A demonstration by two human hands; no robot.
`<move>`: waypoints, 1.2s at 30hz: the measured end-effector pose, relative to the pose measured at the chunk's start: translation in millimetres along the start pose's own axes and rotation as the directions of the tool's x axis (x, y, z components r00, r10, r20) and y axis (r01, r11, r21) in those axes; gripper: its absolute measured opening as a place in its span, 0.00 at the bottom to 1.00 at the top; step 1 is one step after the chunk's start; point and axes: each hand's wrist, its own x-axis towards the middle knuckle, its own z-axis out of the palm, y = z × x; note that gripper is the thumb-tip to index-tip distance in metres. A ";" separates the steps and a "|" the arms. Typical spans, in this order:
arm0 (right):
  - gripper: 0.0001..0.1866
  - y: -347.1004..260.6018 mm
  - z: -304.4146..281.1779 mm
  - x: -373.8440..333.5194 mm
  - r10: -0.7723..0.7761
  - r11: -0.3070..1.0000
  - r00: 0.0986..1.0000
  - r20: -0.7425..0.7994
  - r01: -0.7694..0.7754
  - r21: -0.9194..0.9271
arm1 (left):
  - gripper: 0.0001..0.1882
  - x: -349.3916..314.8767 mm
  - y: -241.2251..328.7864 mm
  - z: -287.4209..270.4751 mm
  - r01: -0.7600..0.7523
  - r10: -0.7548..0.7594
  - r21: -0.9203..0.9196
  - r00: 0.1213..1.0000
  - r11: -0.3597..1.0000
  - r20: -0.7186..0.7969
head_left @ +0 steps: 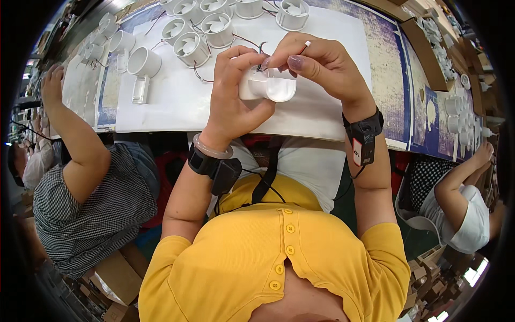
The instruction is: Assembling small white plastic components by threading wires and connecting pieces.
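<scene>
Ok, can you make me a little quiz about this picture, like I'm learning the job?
1. True or false: the left hand is holding a white plastic part.

2. Pick one: what colour is the small connector sticking up by the right hand?
A) Red
B) White
C) Blue

3. Fill in the missing words: inside several round white housings on the table, you can see ____ ____.

Key: 1. True. 2. B. 3. Fan blades.

Yellow buttoned top (230, 257), black wristbands (365, 127)
</scene>
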 end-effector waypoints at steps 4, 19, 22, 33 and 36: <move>0.11 -0.1 6.7 -0.1 0.071 0.996 0.993 -0.093 -0.065 0.058 | 0.30 -2.0 0.9 1.3 0.000 -0.001 0.020 0.999 1.000 0.035; 0.14 -2.2 10.6 -1.1 0.151 0.988 0.964 -0.219 -0.143 0.055 | 0.42 -8.1 3.1 2.4 0.020 -0.003 -0.079 0.979 0.997 0.203; 0.14 -3.1 11.0 -2.1 0.163 0.986 0.961 -0.223 -0.151 0.071 | 0.43 -8.4 6.4 7.2 0.037 -0.008 -0.162 0.984 0.986 0.177; 0.13 1.5 10.5 -4.9 0.104 0.994 0.968 -0.230 -0.109 -0.009 | 0.38 -8.9 -2.3 3.1 0.044 -0.034 -0.057 0.986 0.997 0.164; 0.13 1.7 10.4 -2.6 0.103 0.994 0.970 -0.221 -0.108 -0.010 | 0.38 -8.0 -1.7 3.4 0.036 -0.024 -0.081 0.988 0.996 0.151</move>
